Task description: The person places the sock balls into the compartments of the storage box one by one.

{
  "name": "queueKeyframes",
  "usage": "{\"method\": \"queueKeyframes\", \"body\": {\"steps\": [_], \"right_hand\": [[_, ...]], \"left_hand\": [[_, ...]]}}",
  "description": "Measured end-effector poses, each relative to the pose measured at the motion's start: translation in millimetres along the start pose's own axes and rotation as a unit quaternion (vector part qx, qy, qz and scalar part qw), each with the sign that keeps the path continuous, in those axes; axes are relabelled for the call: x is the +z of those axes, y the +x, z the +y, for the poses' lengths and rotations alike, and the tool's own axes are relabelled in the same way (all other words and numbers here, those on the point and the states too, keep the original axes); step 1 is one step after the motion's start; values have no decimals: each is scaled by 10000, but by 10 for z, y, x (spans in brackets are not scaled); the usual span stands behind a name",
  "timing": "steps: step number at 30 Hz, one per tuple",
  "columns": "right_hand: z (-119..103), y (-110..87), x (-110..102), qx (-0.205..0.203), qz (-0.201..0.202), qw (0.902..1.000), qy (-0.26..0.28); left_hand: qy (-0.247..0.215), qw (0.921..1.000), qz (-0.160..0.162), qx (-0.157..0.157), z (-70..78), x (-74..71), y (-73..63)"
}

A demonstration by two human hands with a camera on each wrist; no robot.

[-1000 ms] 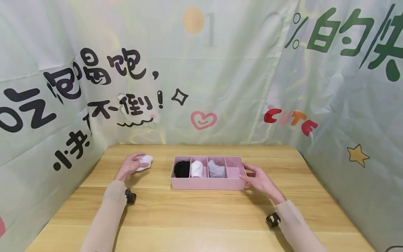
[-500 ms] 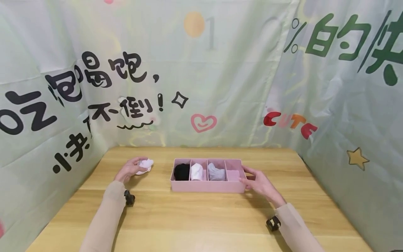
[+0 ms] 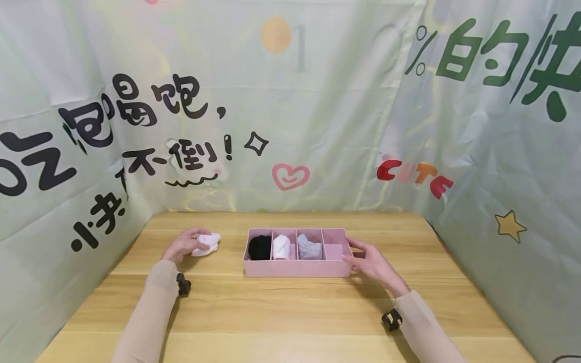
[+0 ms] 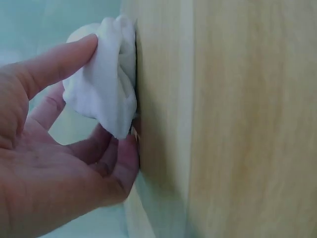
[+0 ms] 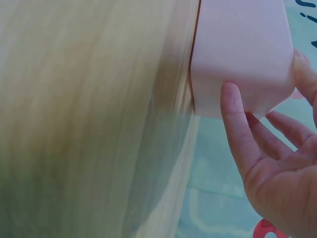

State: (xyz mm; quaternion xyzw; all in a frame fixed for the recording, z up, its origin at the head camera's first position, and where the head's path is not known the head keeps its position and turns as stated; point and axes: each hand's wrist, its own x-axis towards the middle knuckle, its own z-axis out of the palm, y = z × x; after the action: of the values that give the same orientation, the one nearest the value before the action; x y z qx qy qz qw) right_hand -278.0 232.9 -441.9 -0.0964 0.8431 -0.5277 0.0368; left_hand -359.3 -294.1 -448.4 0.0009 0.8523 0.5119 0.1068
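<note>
My left hand [image 3: 182, 244] pinches a white folded sock [image 3: 206, 245] at the table's left side. In the left wrist view the thumb lies on the upper face of the sock [image 4: 101, 82], with the other fingers behind and below it. My right hand [image 3: 375, 262] holds the right end of a pink box [image 3: 297, 268] with compartments. The right wrist view has fingertips [image 5: 231, 94] against the box's smooth outer wall. From left to right the box holds a black sock [image 3: 259, 248], a white sock [image 3: 281, 247] and a grey sock [image 3: 310, 247]; its rightmost compartment is bare.
Everything stands on a wooden table [image 3: 272, 317]. Printed cloth hangings [image 3: 290, 126] rise behind it and along both sides. A small black camera sits on each wrist, one at the left cuff [image 3: 183, 285] and one at the right [image 3: 392, 320].
The head view has shifted slightly. Slightly more of the white sock shows beneath my left fingers. My right hand and the box keep their places.
</note>
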Motion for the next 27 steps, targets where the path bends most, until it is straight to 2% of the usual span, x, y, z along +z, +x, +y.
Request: {"method": "queueKeyframes", "body": {"steps": [4, 6, 11, 19, 27], "right_hand": [[3, 5, -4, -40, -36, 10000, -40], [5, 5, -5, 2, -8, 10000, -1], [17, 6, -10, 44, -18, 10000, 79], [28, 33, 7, 55, -15, 9999, 128], [1, 8, -4, 0, -35, 10000, 1]], "left_hand": [[125, 9999, 58, -54, 18, 17, -2], [187, 9996, 188, -57, 31, 31, 4], [223, 9987, 413, 186, 86, 61, 8], [-197, 9973, 492, 508, 188, 112, 11], [-504, 9954, 361, 725, 297, 204, 1]]}}
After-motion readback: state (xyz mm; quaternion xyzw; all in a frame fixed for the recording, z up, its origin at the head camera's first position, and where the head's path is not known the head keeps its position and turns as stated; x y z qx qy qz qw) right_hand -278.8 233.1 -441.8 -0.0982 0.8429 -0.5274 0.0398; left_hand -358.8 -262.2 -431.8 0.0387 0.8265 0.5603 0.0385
